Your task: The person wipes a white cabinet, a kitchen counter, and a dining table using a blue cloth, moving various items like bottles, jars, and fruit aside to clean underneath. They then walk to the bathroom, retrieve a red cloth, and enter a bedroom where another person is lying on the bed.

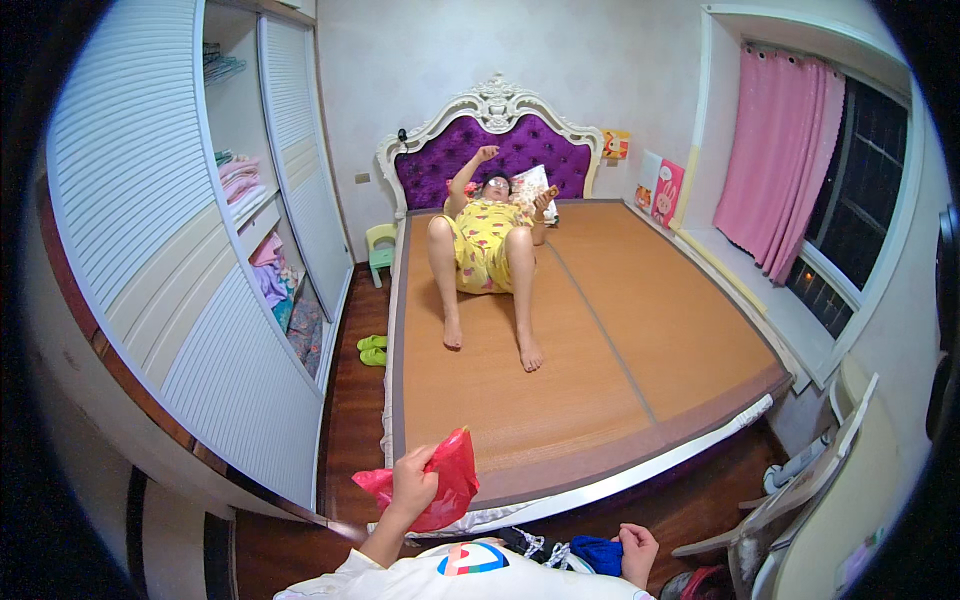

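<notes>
My left hand grips a crumpled red plastic bag above the near left corner of the bed. Low in the view, close to my white shirt, my right hand has its fingers curled. A dark blue fabric item lies against its left side; whether the hand holds it cannot be told. Beside that is a black item with white patterned cord, partly hidden by my shirt. Ahead is the bed, covered by a brown woven mat with a dark border.
A person in yellow lies on the bed, knees raised, holding a small object. The wardrobe stands partly open at left, clothes inside. Green slippers and a small chair are beside the bed. A pale chair stands at right.
</notes>
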{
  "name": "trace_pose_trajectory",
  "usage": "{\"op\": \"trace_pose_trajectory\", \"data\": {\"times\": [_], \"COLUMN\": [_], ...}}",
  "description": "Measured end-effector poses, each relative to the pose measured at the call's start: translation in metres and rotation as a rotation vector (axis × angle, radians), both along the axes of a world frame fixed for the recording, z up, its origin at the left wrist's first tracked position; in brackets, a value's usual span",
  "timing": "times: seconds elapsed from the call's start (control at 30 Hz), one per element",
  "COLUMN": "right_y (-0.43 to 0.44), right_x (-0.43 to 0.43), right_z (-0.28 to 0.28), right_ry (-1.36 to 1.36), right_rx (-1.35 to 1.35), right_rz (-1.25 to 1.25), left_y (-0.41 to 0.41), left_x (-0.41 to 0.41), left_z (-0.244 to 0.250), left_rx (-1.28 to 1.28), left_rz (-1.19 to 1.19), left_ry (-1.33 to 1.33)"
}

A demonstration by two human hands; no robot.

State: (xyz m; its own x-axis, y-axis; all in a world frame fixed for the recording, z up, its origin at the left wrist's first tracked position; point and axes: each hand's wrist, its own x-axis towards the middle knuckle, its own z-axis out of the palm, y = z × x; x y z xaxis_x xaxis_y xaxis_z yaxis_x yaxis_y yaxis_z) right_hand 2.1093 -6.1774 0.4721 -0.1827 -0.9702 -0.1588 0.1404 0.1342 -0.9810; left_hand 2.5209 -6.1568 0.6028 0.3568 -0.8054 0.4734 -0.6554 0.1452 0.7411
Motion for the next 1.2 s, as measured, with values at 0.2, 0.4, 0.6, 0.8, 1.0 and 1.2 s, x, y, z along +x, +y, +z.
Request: {"op": "trace_pose_trajectory", "data": {"times": [0.2,0.4,0.6,0.8,1.0,1.2], "right_y": [0.006,0.021,0.026,0.025,0.023,0.020], "right_x": [0.014,0.018,0.028,0.023,0.033,0.033], "right_z": [0.016,0.020,0.011,0.002,0.004,0.004], "right_ry": [-0.007,-0.009,0.053,0.130,0.147,0.189], "right_rx": [0.031,0.097,0.066,0.055,0.088,0.027], "right_rz": [-0.085,-0.129,-0.123,-0.176,-0.139,-0.111], "left_y": [-0.011,-0.026,-0.035,-0.044,-0.037,-0.031], "left_x": [-0.004,0.000,-0.002,0.016,0.014,0.011], "left_z": [-0.004,-0.020,-0.025,-0.050,-0.035,-0.020], "left_rx": [0.080,0.090,-0.028,0.128,0.114,0.176], "left_rz": [-0.072,-0.136,-0.186,-0.235,-0.281,-0.200], "left_ry": [0.105,0.030,0.032,0.025,0.118,0.008]}}
